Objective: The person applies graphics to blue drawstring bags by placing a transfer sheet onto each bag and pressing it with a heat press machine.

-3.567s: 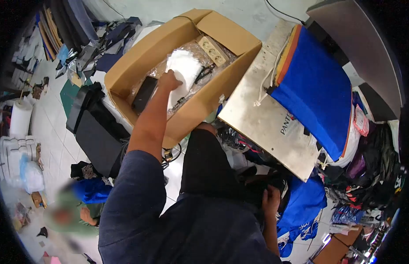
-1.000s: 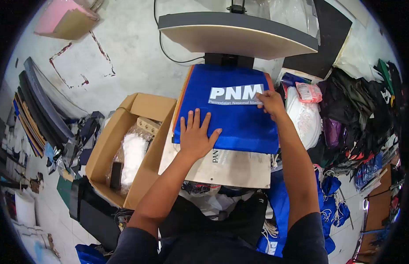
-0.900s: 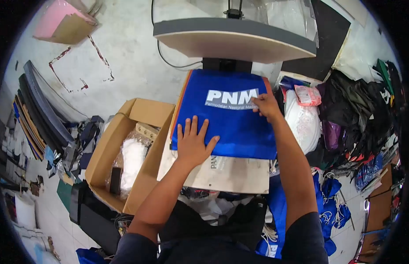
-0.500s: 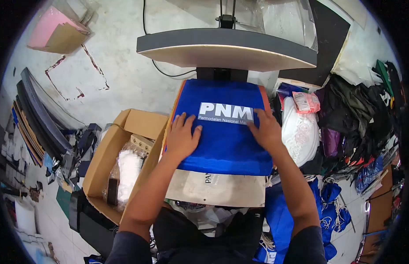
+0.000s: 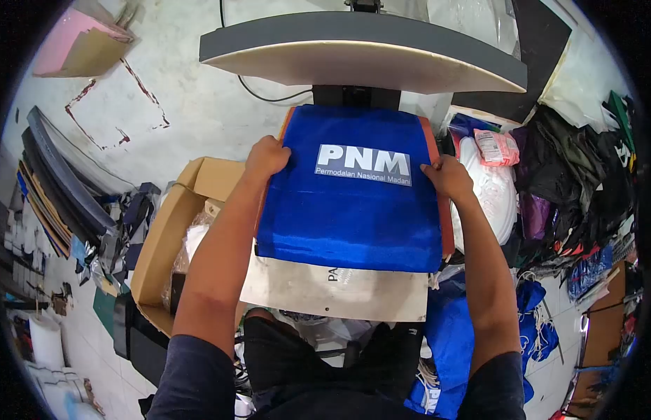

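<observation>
The fingers of the left hand (image 5: 267, 156) are curled together into a loose fist, closed over the left edge of the blue fabric bag (image 5: 353, 203) near its far corner. The right hand (image 5: 446, 177) is curled the same way on the opposite edge, its fingers folded in and pinching the cloth just to the right of the white logo panel (image 5: 364, 165); whether the fingertips pass under the fabric cannot be told. Both forearms run straight out from the person, one along each side of the bag.

The bag lies flat on the lower platen (image 5: 339, 288) of the heat press, its long axis running away from the person towards the press column. The logo panel sits in the far half, its lettering upright as the person reads it, so the bag's top points away. An orange edge (image 5: 446, 224) shows along the right side beneath the blue cloth. The near end of the platen lies bare in front of the bag.

The upper plate (image 5: 364, 54) of the press hangs raised above the bag's far end. To the left, just beside the platen, stands an open cardboard box (image 5: 164, 231); to the right lies a heap of white bags (image 5: 497, 203) and dark cloth.
</observation>
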Tool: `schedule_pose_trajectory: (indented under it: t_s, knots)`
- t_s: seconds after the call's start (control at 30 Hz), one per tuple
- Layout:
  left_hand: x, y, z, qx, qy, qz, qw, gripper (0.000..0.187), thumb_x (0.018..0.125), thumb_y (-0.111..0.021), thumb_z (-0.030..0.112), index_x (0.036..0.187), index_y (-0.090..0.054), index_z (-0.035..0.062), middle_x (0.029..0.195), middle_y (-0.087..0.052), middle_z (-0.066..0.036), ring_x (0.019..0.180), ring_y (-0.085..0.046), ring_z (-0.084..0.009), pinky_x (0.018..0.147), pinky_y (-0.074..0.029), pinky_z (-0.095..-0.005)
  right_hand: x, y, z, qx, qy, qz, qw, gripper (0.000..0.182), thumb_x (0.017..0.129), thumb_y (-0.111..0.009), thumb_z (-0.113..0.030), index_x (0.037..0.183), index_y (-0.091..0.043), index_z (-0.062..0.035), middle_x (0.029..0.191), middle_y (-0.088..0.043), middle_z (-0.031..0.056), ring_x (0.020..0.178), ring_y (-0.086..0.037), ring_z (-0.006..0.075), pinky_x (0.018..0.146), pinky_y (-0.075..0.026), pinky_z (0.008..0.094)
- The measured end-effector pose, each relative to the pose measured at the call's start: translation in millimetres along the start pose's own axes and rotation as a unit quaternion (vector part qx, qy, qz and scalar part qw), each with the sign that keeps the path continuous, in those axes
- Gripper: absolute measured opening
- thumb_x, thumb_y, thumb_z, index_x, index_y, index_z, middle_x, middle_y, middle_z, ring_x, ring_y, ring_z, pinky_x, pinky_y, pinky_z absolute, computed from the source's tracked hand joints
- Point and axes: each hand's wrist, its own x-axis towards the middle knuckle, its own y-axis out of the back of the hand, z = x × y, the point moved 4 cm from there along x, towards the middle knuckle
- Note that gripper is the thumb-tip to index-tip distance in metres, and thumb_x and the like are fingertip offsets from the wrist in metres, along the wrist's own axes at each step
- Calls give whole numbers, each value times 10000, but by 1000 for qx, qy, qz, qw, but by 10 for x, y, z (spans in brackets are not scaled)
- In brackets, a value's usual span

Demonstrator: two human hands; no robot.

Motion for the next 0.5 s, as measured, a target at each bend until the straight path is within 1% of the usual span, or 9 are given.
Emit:
schedule_pose_trajectory:
  t_s: [0.07,0.1,0.17,0.23,0.27,0.33,0.4,0.47,0.5]
  knots:
    - [160,-90,-134,-85,43,-61,994,360,758,-740,230,989,-697,-44,870,-715,-209,870,-693,-298,810,-523,-365,100,-51,71,22,1,-11,1000,423,788,-734,-439,928,-634,-52,1037,-693,213,1011,-666,382,850,-513,448]
    - [157,-51,-123,-85,42,-59,994,360,758,-740,230,989,-697,-44,870,-715,-209,870,-693,-298,810,-523,-365,117,-64,88,40,-11,-19,999,396,787,-737,-405,938,-629,-55,1022,-695,204,1003,-667,379,851,-510,443]
    - [119,-35,-128,-184,69,-148,969,401,742,-775,168,1063,-687,-57,880,-714,-170,801,-667,-242,763,-515,-347,147,-90,104,60,-20,-24,998,372,787,-739,-372,948,-625,-57,1007,-696,195,996,-668,376,851,-507,437]
    - [21,57,-35,-181,67,-133,972,408,744,-775,142,1086,-672,-54,917,-712,-168,803,-664,-241,752,-515,-353,150,-91,108,105,45,26,993,353,773,-751,-316,957,-599,-56,977,-696,184,981,-669,372,845,-505,433]
    - [-39,94,28,-178,66,-122,974,418,746,-776,116,1109,-657,-52,953,-709,-166,805,-661,-241,741,-515,-359,161,-129,124,105,44,26,993,353,773,-751,-316,957,-599,-56,977,-696,184,981,-669,372,845,-505,433]
    - [-128,136,106,-176,78,-104,976,433,741,-782,112,1119,-642,-47,964,-702,-166,832,-659,-233,753,-516,-360,152,-153,124,169,59,37,983,359,763,-764,-279,967,-572,-54,955,-691,182,965,-671,370,828,-506,434]
    - [-136,85,44,-173,95,-85,977,450,736,-788,109,1128,-626,-42,975,-695,-167,860,-656,-225,765,-516,-362,86,-109,113,158,54,37,985,365,762,-770,-276,967,-566,-53,959,-690,185,964,-668,376,820,-508,433]
    - [-36,-46,-94,-119,78,-22,990,403,752,-770,135,1106,-629,4,1010,-682,-185,969,-657,-277,842,-519,-382,-1,-74,38,150,49,40,987,372,760,-776,-274,967,-561,-53,963,-689,189,962,-666,381,813,-511,432]
    - [-97,-24,-46,-119,76,-22,990,403,752,-770,135,1106,-629,4,1010,-682,-185,969,-657,-277,842,-519,-382,-56,-53,15,100,54,70,991,365,771,-775,-270,977,-567,-52,961,-690,191,957,-664,385,800,-513,435]
